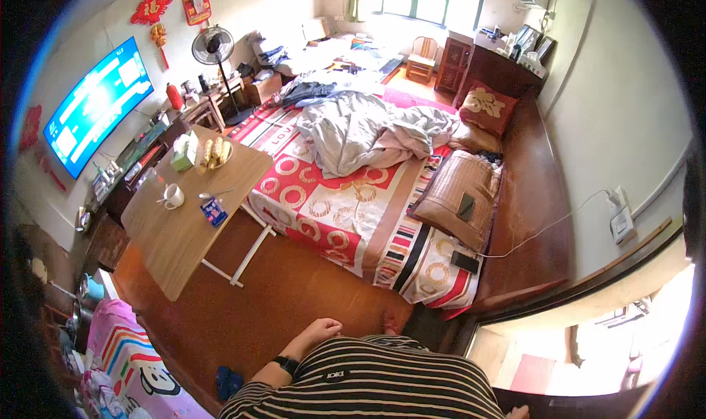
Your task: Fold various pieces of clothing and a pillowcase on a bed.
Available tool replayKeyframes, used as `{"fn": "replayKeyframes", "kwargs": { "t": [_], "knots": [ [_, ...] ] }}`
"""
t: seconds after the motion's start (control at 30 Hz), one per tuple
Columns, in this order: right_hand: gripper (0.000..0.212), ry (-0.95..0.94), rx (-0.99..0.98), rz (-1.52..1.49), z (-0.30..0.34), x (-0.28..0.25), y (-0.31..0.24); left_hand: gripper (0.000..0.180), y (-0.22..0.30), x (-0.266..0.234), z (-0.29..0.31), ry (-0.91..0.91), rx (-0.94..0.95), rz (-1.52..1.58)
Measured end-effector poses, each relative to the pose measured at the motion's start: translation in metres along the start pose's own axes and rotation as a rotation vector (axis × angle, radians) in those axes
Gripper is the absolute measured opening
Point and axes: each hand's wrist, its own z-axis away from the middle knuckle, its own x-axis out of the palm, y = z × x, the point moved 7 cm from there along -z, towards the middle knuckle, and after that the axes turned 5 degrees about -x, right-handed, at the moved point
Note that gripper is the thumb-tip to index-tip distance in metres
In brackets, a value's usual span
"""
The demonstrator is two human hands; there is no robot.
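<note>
My left hand (323, 329) hangs in front of my striped shirt (368, 382), its fingers loosely curled with nothing seen in them. A dark watch band (287, 364) circles that wrist. Only a small part of my right hand (518, 412) shows at the lower edge, beside the dark door frame; its fingers are mostly hidden. Ahead and left of my left hand stands a wooden-topped folding table (158, 253). On it are a white mug (173, 196), a blue packet (214, 212), a plate of corn cobs (213, 154) and a green tissue box (184, 153).
A bed (316, 207) with a rumpled grey quilt (353, 129) fills the middle. A black phone (464, 262) lies at its near corner on a white cable. Blue slippers (229, 382) rest on the brown floor (309, 287). A pink cloth-covered item (132, 353) stands left; a doorway opens right.
</note>
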Motion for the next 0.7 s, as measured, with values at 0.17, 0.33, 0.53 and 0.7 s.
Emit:
{"fn": "replayKeyframes", "kwargs": {
  "t": [0.17,0.33,0.53,0.7],
  "knots": [
    [0.034,-0.093,-0.013,-0.218,-0.046,0.069,-0.011,0.028,0.036,-0.006,0.008,0.08,-0.099,-0.012],
    [0.03,-0.278,-0.06,-0.283,-0.074,0.162,-0.039,0.025,-0.063,0.016,-0.055,-0.103,-0.461,0.284],
    [0.051,-0.388,-0.03,-0.267,-0.034,0.206,-0.099,0.026,0.034,0.031,-0.053,0.066,-0.53,0.207],
    [0.063,-0.415,-0.048,-0.329,-0.059,0.258,-0.101,0.028,0.064,0.025,-0.064,0.109,-0.352,0.164]
  ]
}}
